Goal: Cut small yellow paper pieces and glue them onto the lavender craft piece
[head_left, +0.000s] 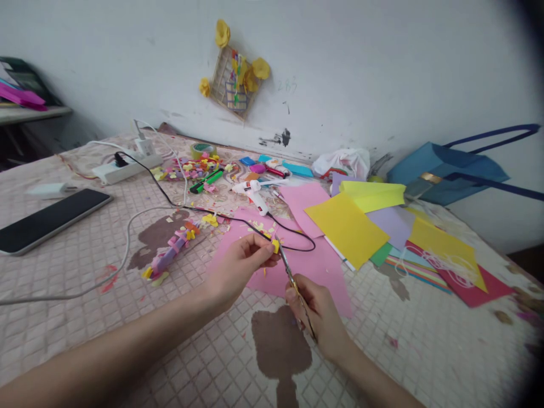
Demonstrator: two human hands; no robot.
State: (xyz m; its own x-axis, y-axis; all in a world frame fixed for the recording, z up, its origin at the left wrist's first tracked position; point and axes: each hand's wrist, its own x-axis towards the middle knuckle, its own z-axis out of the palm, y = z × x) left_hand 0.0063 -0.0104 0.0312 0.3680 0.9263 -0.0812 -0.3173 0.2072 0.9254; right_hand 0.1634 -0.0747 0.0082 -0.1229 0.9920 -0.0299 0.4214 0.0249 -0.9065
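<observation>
My left hand (249, 254) pinches a small yellow paper piece (275, 246) between thumb and fingertips. In my right hand (317, 309) is a pair of scissors (293, 281), seen nearly edge-on, with the blade tips at the yellow piece. Whether the blades are apart I cannot tell. Beneath both hands lies a pink paper sheet (306, 277) with small yellow and pink scraps near its far part. A white glue gun (255, 195) rests beyond my hands, its black cord looping over the pink sheet. To the left lies a purple stick (172, 252) decorated with yellow, pink and orange pieces.
Coloured paper sheets (346, 226) spread to the right, with a blue bag (446, 170) behind them. At the left are a phone (51, 221) and a power strip (125, 168) with cables. A green cutter (207, 181) and a scrap pile (191, 167) lie farther back.
</observation>
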